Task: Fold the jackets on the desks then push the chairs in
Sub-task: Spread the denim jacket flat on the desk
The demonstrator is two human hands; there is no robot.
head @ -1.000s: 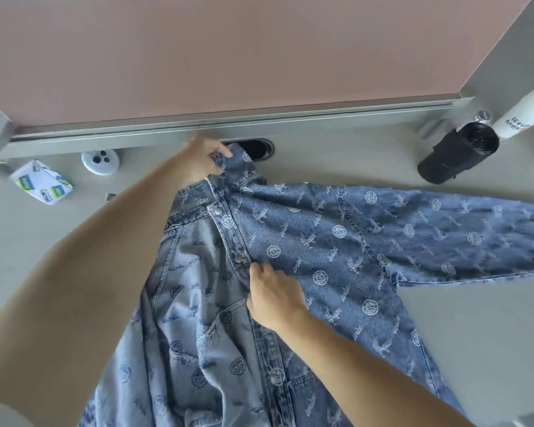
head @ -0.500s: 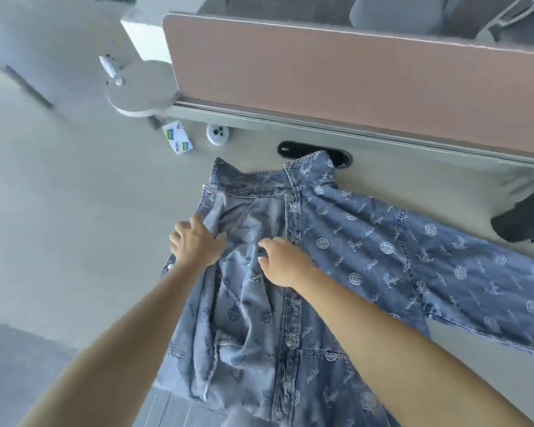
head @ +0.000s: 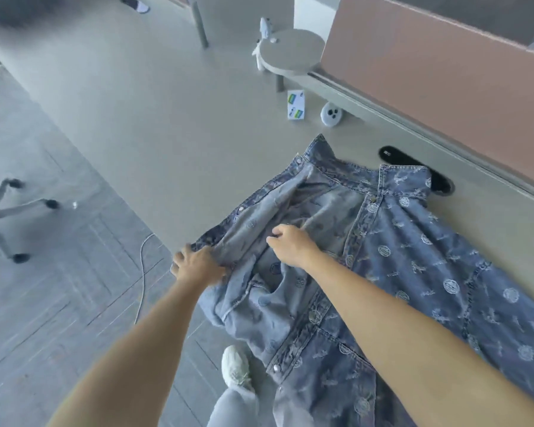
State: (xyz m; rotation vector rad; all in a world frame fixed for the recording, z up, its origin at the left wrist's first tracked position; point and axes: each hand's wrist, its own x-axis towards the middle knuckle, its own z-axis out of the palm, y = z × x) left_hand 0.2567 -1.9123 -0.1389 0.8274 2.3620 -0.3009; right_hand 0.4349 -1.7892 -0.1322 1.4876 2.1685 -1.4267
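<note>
A patterned blue denim jacket (head: pixel 413 257) lies front up on the grey desk (head: pixel 167 134), collar toward the pink divider. Its left front panel is turned open, pale lining showing, and its hem hangs over the desk's near edge. My left hand (head: pixel 198 268) grips the edge of that open panel at the desk's edge. My right hand (head: pixel 293 246) pinches the pale lining in the middle of the panel. Only the base of a chair (head: pixel 10 208), with its castors, shows at far left on the floor.
A pink divider (head: pixel 444 72) runs along the desk's far side. A small white packet (head: pixel 296 104), a round white disc (head: pixel 332 114), a black cable slot (head: pixel 413 167) and a round stand (head: pixel 293 53) sit near it. A cable (head: pixel 144 272) hangs by the edge; my shoe (head: pixel 236 368) is below.
The view has swung left, bringing the floor and chair base in. My left hand slid from the collar down to the panel's outer edge; my right hand moved onto the lining.
</note>
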